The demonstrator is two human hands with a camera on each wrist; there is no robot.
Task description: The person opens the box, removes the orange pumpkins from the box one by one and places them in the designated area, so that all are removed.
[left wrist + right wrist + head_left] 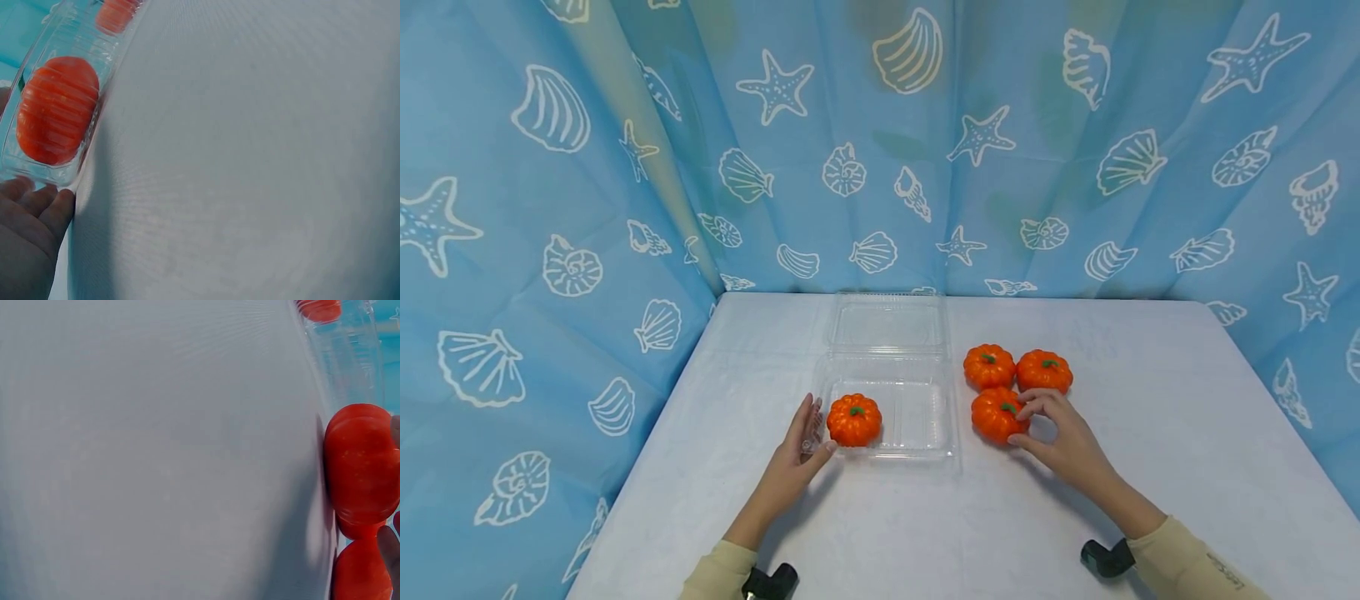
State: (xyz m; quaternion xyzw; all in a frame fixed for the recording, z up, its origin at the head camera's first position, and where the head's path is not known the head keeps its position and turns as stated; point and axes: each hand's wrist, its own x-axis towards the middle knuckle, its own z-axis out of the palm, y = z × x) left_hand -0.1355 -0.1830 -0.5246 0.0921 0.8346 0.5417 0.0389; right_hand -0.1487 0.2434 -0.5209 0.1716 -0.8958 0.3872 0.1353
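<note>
A clear plastic clamshell box [917,417] lies with its lid [887,325] folded back behind it. One orange toy pumpkin [854,422] with a green stem sits in its left part. At the box's left end is my left hand [792,458], fingers extended along the wall and thumb by the front corner; the left wrist view shows fingertips [59,209] right at the box. My right hand [1063,442] holds the front pumpkin [995,418] of a group at its right side, fingers curled over its top and thumb at its front. In the right wrist view this pumpkin [359,465] hides part of the others.
Two more pumpkins stand behind the held one, one at back left [988,367] and one at back right [1045,371]. A white-covered table [880,533] carries everything. Blue curtains [842,100] with shell and starfish prints hang behind and beside it.
</note>
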